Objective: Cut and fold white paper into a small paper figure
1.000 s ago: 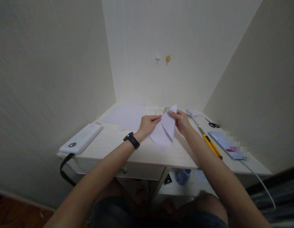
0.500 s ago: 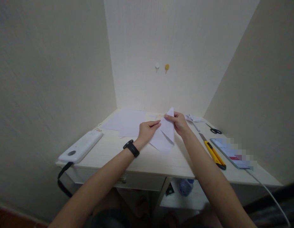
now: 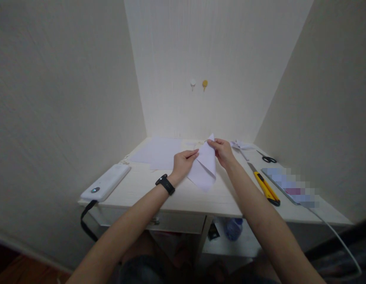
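Pale, lightly textured walls close in on three sides of a whitish wood-grain desk (image 3: 183, 195), which fills the recess between them. Much is hard to read: the screen of the flat device (image 3: 289, 185) at the right is blurred into blocks, its white cable (image 3: 337, 236) runs off toward the lower right, and the small white scraps (image 3: 240, 145) at the back are too small to make out. Under the desk a blue bottle (image 3: 234, 228) is half hidden by the desk's edge.

The left hand (image 3: 184, 162), with a black band (image 3: 165, 184) at the wrist, pinches the left edge of a folded white paper (image 3: 204, 169); the right hand (image 3: 223, 152) grips its upper right edge near the pointed tip. Both hands are closed on it with fingers curled, and the fingertips behind the sheet are hidden. The paper is thin, matte and creased into a long kite-like shape, held just above the middle of the desk, point up and away.

Flat white sheets (image 3: 159, 152) lie behind the left hand. A smooth white rounded power bank (image 3: 106, 182) with a black strap (image 3: 86, 223) sits at the left edge. To the right lie a yellow utility knife (image 3: 265, 185) and black-handled scissors (image 3: 267, 158).
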### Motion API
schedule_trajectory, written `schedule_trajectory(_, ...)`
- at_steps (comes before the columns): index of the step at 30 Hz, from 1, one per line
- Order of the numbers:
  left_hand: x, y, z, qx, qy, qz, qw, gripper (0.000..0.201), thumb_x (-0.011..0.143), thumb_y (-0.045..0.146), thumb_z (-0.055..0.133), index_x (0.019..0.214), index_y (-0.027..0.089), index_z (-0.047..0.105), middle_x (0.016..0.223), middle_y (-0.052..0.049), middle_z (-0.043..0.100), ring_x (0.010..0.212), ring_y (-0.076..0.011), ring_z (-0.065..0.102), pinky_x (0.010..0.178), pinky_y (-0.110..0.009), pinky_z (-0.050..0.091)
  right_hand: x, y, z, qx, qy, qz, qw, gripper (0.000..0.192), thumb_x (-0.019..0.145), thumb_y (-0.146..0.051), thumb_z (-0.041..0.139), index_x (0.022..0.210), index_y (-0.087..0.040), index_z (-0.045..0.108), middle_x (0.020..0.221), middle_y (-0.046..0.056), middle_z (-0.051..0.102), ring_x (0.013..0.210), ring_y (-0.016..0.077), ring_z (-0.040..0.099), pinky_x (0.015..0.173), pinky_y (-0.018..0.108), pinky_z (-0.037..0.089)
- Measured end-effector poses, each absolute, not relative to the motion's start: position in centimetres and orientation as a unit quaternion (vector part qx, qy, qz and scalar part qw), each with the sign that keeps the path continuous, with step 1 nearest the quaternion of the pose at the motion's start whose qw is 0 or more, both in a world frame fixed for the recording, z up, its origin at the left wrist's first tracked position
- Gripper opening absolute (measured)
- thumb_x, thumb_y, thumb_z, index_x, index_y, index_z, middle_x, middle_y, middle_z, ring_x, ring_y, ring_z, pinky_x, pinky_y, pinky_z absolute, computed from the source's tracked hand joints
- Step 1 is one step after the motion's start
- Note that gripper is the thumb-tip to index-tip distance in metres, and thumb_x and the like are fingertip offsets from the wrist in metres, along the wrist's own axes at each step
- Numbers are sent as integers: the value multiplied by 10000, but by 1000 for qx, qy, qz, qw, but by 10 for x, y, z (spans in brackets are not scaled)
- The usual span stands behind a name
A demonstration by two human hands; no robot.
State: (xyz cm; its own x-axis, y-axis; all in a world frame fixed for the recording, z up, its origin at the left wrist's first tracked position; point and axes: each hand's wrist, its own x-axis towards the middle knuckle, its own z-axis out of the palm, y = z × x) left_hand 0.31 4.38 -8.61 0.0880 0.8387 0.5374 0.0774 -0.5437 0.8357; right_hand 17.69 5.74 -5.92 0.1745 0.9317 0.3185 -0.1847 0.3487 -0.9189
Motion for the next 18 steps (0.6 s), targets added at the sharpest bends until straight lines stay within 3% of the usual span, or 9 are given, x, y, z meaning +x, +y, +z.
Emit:
schedule_trajectory(13,5,54,-95,668,347,557,350,258,782,248,771,1026,163,769,1052,-95,746,990,-242,722,944,-373,548,182,53,-51,-387,-495,409,661,423,445,-453,897,679,-173,683,625,-2,647,571,129,540,547,261,423)
schedule_trajectory(18,4,54,-95,656,359,581,322,216,813,232,743,1021,181,770,1061,-73,749,1000,-231,719,944,-368,549,184,47,-50,-407,-515,449,606,444,523,-479,876,797,-174,704,679,1,658,579,119,551,509,234,401)
